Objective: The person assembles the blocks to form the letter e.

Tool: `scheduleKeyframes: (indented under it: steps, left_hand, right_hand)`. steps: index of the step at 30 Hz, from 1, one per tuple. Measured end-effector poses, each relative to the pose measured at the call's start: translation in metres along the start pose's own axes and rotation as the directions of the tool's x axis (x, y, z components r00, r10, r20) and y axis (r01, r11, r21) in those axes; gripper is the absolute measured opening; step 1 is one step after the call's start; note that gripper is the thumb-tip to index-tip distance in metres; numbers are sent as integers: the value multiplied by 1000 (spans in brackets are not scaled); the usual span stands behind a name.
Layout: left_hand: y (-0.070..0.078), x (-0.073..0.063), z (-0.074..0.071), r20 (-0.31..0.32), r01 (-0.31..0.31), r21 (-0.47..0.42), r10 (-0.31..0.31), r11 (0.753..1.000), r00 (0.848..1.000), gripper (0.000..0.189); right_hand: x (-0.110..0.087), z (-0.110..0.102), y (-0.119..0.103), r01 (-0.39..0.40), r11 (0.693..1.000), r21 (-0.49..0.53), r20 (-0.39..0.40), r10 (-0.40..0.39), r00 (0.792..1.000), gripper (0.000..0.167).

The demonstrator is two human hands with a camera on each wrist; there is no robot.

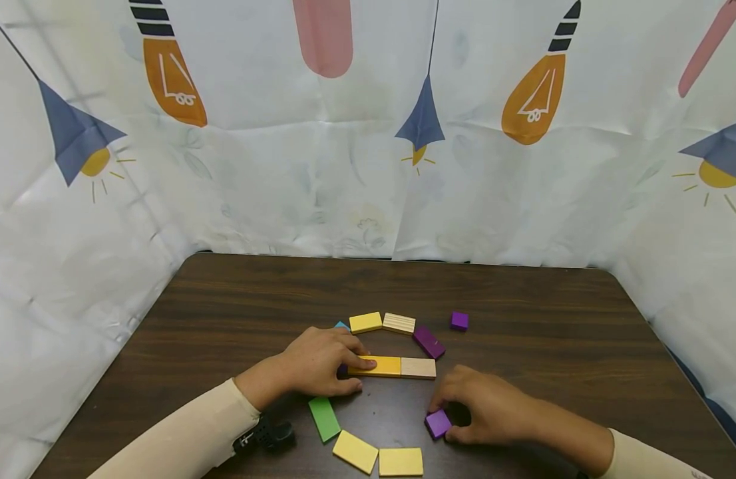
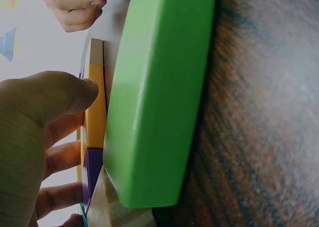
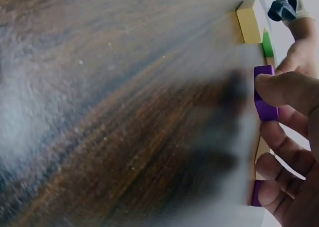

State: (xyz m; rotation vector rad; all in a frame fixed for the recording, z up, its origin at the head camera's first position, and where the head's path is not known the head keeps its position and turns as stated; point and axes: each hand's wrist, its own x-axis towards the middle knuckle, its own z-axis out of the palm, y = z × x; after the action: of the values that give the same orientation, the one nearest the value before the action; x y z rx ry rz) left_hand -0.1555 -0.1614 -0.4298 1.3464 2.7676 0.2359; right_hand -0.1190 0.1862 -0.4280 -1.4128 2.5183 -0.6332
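My left hand lies over the left end of a short row, its index finger resting on an orange-yellow block and its thumb just in front. A pale wooden block adjoins that block's right end. A dark purple block at the row's left end is mostly hidden by the hand in the head view. Nearer me, my right hand pinches a purple block between thumb and fingers, right of the row's front. A green block lies below my left wrist.
Two light yellow blocks curve along the front. Behind the row, a yellow block, a striped wooden block and a purple block form an arc, with a blue block partly hidden. A purple cube stands apart.
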Motion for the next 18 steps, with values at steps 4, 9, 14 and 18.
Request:
scheduleKeyframes:
  steps: [4, 9, 14, 18]
  left_hand:
    - [0, 0, 0, -1, 0, 1, 0, 1000, 1000, 40]
    - [0, 0, -1, 2, 1, -3, -1, 1000, 1000, 40]
    - [0, 0, -1, -1, 0, -4, 0, 1000, 1000, 40]
    - [0, 0, 0, -1, 0, -6, 0, 1000, 1000, 40]
  right_hand:
    - [-1, 2, -1, 55, 998, -10, -1, -55, 998, 33]
    - [0, 6, -3, 97, 995, 1, 13, -97, 995, 34]
    - [1, 9, -4, 123, 992, 0, 23, -123, 992, 36]
    - [0, 10, -5, 119, 993, 20, 49, -120, 992, 34]
